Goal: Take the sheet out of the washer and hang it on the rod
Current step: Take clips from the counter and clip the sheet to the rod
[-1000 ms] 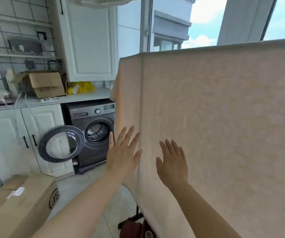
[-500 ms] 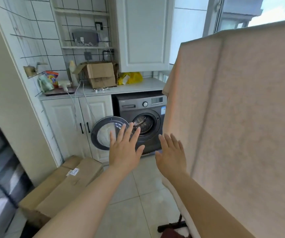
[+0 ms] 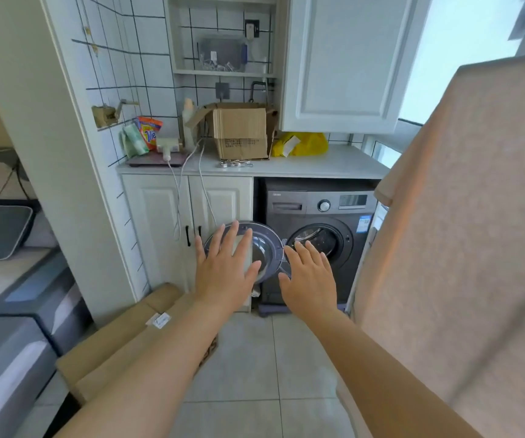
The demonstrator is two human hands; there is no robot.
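Nearest on the right, the sheet point(image 3: 463, 248) hangs draped from above, its top fold out of clear view; the rod itself cannot be seen. It looks soft, limp and light to middling, best gathered along the top edge. Both hands are spread and empty, the left hand point(image 3: 226, 273) and right hand point(image 3: 310, 279) held out over the floor, clear of the cloth. A cardboard box point(image 3: 122, 343) lies near left. Farther off, the washer point(image 3: 321, 238) stands with its door point(image 3: 254, 251) swung open.
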